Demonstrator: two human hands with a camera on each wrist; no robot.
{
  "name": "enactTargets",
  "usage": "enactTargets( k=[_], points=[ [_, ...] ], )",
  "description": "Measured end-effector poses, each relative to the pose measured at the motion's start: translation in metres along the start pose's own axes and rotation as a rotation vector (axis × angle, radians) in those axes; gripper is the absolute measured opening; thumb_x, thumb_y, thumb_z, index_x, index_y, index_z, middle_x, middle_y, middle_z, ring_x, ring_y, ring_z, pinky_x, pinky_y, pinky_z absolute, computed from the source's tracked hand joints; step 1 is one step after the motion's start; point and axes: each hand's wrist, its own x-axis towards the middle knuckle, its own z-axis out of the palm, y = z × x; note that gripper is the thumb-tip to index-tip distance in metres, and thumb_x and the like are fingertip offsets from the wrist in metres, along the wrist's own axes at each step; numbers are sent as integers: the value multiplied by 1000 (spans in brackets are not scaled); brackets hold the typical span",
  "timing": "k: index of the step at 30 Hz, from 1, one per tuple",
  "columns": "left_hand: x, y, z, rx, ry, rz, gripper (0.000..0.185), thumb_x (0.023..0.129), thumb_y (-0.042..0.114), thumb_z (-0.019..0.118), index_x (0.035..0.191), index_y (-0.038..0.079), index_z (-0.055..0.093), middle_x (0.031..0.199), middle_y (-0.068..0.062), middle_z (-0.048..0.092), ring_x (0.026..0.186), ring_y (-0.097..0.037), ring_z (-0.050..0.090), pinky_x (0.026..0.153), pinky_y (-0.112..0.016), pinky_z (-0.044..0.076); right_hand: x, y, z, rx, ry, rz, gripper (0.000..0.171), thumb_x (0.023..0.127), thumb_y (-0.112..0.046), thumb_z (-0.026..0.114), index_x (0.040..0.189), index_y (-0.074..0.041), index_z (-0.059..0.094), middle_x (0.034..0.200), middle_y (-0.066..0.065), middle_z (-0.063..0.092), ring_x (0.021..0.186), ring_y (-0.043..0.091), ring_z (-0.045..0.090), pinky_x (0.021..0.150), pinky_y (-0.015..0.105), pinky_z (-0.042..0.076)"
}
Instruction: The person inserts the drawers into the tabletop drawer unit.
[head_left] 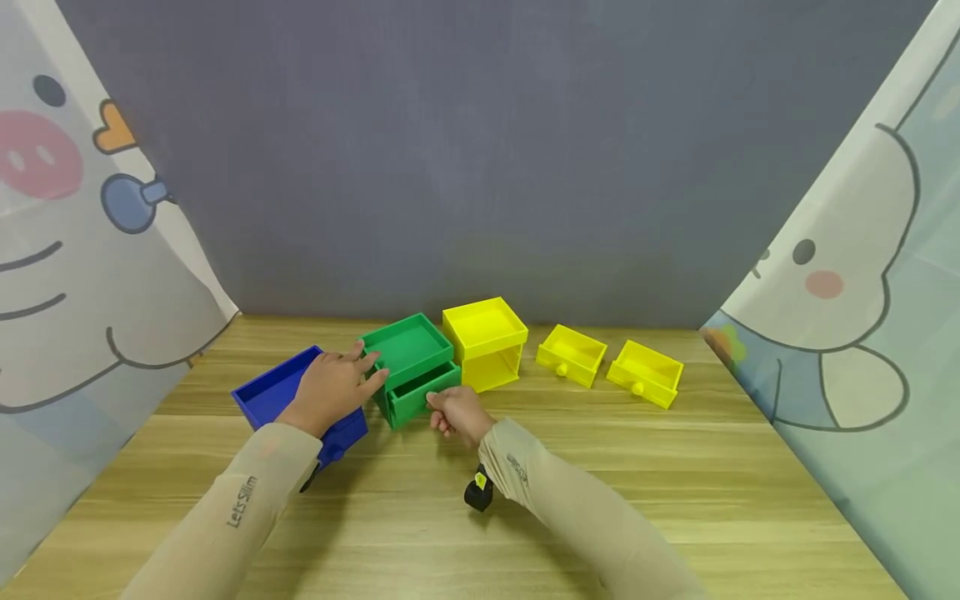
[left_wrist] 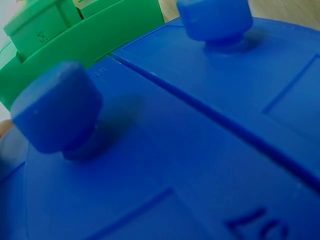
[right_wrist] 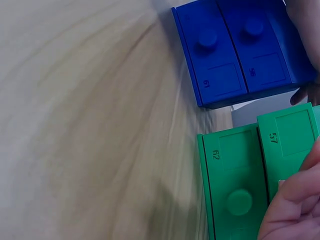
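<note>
Nearest the viewer, at six o'clock on the tabletop (head_left: 600,433), the right hand (head_left: 459,414) has its grip curled at the upper green drawer (head_left: 422,392), apparently pinching the knob, though the fingers hide it. At ten o'clock the left hand (head_left: 333,385) lies spread on the blue drawer box (head_left: 279,390), fingertips touching the green drawer box (head_left: 408,343). Judging by this, a straight, level pull while bracing works best. Farther, at twelve to two o'clock: yellow box (head_left: 486,342), two loose yellow drawers (head_left: 609,362).

left hand (head_left: 333,385) flat, right hand (head_left: 457,412) curled.
</note>
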Motion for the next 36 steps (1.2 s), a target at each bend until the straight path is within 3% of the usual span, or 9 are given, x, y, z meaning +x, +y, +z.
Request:
enactTargets(
  k=[10,27,31,36],
  points=[
    [0,1,-1,-9,14,-7,50,99,36,49,134,1,56,138,-31,43,111,-51,53,100,-61,35,8,-6,6,31,14,11,29,100,-9,49,100,17,60,51,-2,49,43,4,39,41,15,33],
    [3,4,2,11,23,1,49,99,36,49,131,0,58,137,-30,45,112,-49,53,99,-59,36,18,-6,6,47,56,50,25,99,-10,50,93,11,62,51,1,50,43,6,39,40,15,33],
    [3,3,1,0,22,-12,49,99,36,49,131,1,58,138,-30,45,112,-50,53,100,-60,35,20,-3,5,33,27,34,26,100,-12,50,93,9,62,53,0,50,44,5,40,41,15,35],
    [1,2,-2,-15,15,-12,49,99,36,50,131,0,59,136,-32,45,110,-51,54,98,-61,35,18,-2,-4,-48,-61,23,33,101,-18,49,104,12,62,54,0,52,45,4,42,44,16,38]
  ],
)
